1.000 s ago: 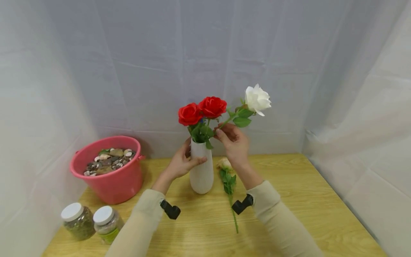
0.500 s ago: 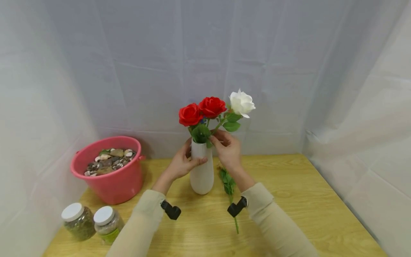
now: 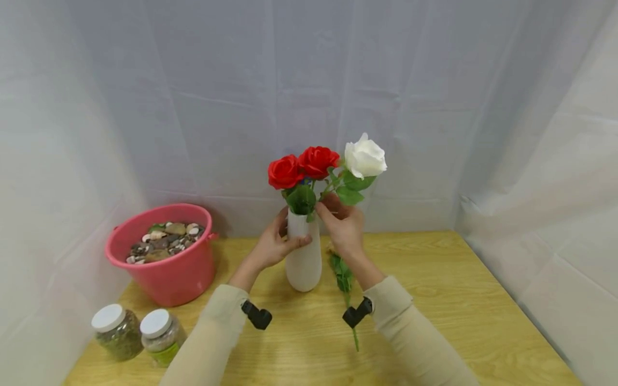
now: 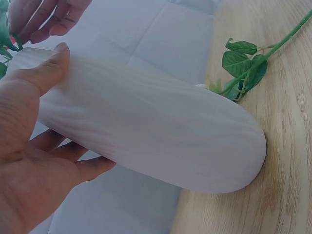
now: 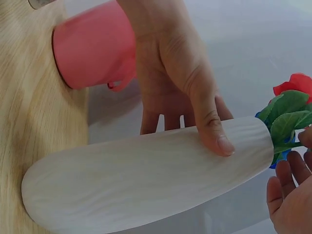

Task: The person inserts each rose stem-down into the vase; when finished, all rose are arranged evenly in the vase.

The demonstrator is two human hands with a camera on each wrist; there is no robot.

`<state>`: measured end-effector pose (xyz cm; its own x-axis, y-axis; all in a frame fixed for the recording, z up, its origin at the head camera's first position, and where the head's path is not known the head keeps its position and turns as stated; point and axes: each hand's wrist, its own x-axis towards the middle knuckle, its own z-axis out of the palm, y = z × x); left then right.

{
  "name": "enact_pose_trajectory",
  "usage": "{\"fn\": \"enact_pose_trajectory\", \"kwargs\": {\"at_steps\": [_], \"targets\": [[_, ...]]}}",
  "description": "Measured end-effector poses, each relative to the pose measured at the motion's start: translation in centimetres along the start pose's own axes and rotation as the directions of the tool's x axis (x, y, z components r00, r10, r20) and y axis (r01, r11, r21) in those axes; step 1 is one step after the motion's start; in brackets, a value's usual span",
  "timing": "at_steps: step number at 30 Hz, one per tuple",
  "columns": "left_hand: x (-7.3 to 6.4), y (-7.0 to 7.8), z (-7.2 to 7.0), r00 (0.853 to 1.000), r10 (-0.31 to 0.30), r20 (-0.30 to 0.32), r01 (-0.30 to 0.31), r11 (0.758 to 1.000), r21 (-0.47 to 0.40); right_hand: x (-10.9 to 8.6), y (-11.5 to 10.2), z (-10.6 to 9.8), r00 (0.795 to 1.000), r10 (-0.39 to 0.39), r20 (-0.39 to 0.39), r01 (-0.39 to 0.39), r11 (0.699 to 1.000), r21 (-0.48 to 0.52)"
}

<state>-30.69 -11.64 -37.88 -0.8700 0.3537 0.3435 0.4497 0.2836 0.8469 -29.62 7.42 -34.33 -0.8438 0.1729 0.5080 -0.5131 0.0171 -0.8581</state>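
A tall white vase [image 3: 303,262] stands upright on the table, and my left hand [image 3: 276,242] grips its upper part, thumb across the front and fingers behind. Two red roses [image 3: 318,162] rise from its mouth among green leaves, with a bit of blue showing below them. At the mouth's right side my right hand [image 3: 345,222] pinches the stem of a white rose [image 3: 365,156], whose bloom leans to the right. The stem's lower end is hidden by leaves and the vase. In the left wrist view, the vase [image 4: 156,126] has its base on the wood.
A pale rose with green leaves [image 3: 343,274] lies on the table [image 3: 434,300], partly hidden by my right arm. At the left stand a pink bucket [image 3: 176,279] of stones and two white-lidded jars [image 3: 118,335]. White sheeting [image 3: 217,107] hangs around the table.
My right hand has moved left and slightly down, bringing the white rose closer to the red ones. Over the last half second the white bloom has turned slightly. My left hand stays on the vase.
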Motion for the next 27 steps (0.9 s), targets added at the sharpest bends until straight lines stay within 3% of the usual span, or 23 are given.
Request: {"fn": "enact_pose_trajectory", "kwargs": {"at_steps": [9,20,27], "targets": [[0.0,0.1,0.0,1.000,0.008,0.003,-0.008,1.000,0.001,0.1,-0.7,-0.2,1.000,-0.030,0.001,0.029,0.993,0.115],[0.2,-0.2,-0.1,1.000,0.004,0.004,-0.004,1.000,-0.001,0.4,-2.1,0.0,0.996,0.061,-0.067,-0.046,0.978,0.201],[0.2,0.0,0.1,1.000,-0.006,-0.002,0.006,1.000,-0.003,0.6,-2.0,0.2,0.999,0.004,-0.050,0.006,0.980,0.200]]}}
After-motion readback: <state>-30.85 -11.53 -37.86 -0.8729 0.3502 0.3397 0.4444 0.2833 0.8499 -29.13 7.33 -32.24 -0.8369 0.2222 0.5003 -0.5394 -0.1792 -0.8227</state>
